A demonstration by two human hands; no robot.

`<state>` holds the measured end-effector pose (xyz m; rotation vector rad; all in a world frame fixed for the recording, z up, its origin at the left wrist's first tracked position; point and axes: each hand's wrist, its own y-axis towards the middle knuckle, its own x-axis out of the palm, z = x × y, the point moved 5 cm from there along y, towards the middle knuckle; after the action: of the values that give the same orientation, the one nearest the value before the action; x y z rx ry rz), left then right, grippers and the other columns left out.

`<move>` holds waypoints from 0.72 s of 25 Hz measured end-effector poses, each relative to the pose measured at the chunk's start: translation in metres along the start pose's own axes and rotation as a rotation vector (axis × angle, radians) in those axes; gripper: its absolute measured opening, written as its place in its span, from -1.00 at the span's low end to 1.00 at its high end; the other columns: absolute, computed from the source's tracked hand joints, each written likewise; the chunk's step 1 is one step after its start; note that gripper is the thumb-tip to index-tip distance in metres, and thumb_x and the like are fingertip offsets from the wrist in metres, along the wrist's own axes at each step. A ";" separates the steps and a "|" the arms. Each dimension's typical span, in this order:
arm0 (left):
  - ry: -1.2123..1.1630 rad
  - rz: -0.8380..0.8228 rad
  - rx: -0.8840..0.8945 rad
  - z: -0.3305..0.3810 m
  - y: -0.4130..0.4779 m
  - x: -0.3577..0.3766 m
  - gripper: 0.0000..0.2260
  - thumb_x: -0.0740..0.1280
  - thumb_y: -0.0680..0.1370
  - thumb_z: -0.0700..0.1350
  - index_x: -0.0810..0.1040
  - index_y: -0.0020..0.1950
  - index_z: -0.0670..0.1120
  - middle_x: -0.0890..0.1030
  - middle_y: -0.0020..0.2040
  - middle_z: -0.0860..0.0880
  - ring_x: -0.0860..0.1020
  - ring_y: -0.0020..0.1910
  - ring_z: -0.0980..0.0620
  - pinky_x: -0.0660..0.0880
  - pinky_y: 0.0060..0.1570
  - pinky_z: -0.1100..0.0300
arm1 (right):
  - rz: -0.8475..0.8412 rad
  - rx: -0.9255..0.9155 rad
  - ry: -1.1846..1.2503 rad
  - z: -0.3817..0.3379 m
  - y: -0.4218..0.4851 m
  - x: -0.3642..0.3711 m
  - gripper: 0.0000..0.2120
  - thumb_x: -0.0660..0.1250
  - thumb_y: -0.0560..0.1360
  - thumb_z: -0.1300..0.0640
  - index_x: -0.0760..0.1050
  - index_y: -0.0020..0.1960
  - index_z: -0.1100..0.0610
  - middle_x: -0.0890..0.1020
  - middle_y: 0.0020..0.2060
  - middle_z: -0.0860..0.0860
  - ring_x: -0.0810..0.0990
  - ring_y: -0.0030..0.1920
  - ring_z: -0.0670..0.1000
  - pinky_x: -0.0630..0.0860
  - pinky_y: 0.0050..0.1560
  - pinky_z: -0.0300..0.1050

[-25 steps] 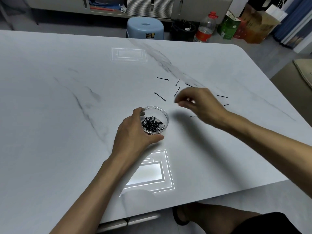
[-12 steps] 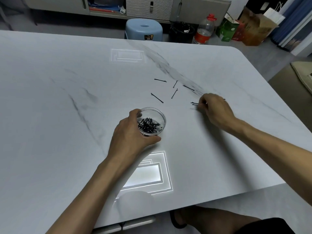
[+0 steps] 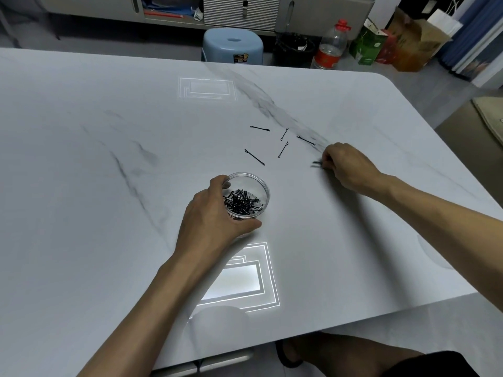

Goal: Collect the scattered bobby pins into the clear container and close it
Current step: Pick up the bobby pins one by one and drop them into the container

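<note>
My left hand (image 3: 215, 213) grips the clear container (image 3: 249, 195) at frame centre, lid absent. My right hand (image 3: 347, 165) pinches pins (image 3: 317, 165) at right. Five loose pins (image 3: 255, 157) lie above. I should lift cleanly, drop over the rim, steadying the worktop (image 3: 81, 159) container.

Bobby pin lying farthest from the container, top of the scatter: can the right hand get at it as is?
Probably yes. The far pin lies flat on bare table, nothing over it. The right hand, already pinching pins, is close by, and only other loose pins lie between.
</note>
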<state>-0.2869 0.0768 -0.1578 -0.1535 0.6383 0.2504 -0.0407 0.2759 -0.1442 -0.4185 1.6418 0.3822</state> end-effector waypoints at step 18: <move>-0.010 0.005 0.004 0.002 -0.001 0.000 -0.20 0.57 0.24 0.10 0.29 0.40 0.05 0.48 0.32 0.13 0.42 0.31 0.04 0.39 0.21 0.07 | 0.145 0.038 -0.001 0.004 -0.057 -0.004 -0.91 0.24 0.53 0.28 0.48 -0.07 0.13 0.54 -0.14 0.07 0.47 -0.09 0.15 0.38 -0.18 -0.04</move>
<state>-0.2860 0.0765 -0.1563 -0.1471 0.6288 0.2548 -0.0094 0.2282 -0.1407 -0.2710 1.6804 0.4589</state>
